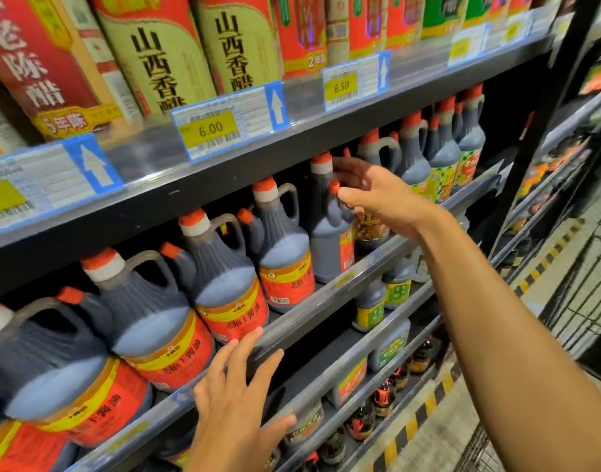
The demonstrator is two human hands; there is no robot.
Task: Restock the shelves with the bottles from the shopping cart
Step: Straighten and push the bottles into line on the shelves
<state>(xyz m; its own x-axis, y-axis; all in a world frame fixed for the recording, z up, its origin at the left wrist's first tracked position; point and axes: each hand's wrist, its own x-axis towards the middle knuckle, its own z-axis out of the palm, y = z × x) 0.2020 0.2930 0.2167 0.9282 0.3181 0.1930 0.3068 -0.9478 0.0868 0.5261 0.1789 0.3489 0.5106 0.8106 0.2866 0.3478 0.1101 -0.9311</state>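
At frame centre, the right hand (377, 195) loosely pinched a bottle (329, 233) by its cap; the left hand (238, 396) lay open. A nudge could have toppled neighbours.

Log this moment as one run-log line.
right hand: fingers at orange cap of small dark bottle on middle shelf | left hand: open, at shelf edge | grasp: unclear

My right hand (377, 195) is up at the middle shelf (326, 291), fingertips on a dark bottle's (329, 240) orange cap (334, 186). Left hand (238, 403) hangs open just by the shelf edge, fingers spread, holding nothing.
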